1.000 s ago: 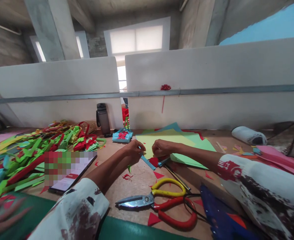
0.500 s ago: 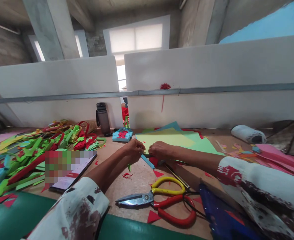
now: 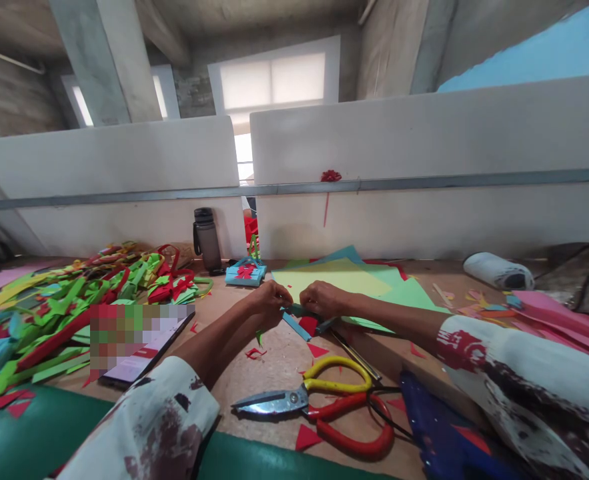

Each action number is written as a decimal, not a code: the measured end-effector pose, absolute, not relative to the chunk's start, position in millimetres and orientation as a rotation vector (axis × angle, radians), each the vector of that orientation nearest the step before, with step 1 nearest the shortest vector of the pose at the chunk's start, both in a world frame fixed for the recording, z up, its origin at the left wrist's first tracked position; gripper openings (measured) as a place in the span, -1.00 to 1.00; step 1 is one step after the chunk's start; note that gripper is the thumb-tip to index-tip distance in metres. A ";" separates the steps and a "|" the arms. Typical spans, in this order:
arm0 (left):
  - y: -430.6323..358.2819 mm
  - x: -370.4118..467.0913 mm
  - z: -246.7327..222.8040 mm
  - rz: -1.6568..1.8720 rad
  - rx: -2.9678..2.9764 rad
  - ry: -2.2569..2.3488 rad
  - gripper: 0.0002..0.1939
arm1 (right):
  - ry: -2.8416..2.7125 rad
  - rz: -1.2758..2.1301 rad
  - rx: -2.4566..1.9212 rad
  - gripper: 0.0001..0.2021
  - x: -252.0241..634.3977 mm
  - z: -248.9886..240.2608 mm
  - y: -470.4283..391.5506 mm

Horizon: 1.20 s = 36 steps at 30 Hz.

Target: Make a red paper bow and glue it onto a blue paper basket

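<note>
While both hands meet over the bench [image 3: 269,363], the left hand [image 3: 269,299] and right hand [image 3: 324,298] have their fingers pinched on a small blue paper piece [image 3: 297,325] between them, just in front of the paper sheets [image 3: 344,277]. By my reckoning the work is midway: a heap of finished pieces [image 3: 69,293] lies to the left, one blue basket [image 3: 245,271] stands behind the hands, the scissors [image 3: 324,400] lie set down among red scraps [image 3: 307,437], and this piece looks unfinished.
</note>
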<state>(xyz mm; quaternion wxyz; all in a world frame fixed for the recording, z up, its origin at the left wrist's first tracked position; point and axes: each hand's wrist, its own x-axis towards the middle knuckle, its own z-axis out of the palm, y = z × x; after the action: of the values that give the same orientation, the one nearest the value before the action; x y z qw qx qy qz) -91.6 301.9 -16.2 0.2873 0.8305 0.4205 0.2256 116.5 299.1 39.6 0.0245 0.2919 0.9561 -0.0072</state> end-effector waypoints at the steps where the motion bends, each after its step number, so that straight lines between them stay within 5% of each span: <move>1: 302.2 -91.4 -16.1 0.607 2.224 1.122 -0.72 | 2.958 -0.041 0.903 -0.75 116.5 39.9 299.5; 19: 300.9 -82.7 -10.9 0.731 2.280 1.186 -0.72 | 2.891 -0.339 1.160 -0.72 115.2 43.0 306.3; 26: 302.7 -80.0 -2.9 0.902 2.216 1.327 -0.74 | 2.917 -0.209 1.588 -0.72 112.0 35.8 306.0; 36: 264.4 -57.8 30.1 1.201 2.305 1.724 -0.73 | 2.909 -0.175 2.353 -0.70 129.6 93.9 325.3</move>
<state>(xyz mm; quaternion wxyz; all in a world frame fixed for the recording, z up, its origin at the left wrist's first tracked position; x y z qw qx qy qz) -57.8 264.4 30.1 0.0114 0.7389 0.5527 0.3852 129.6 325.3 93.9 -0.2974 0.5997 0.7416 -0.0446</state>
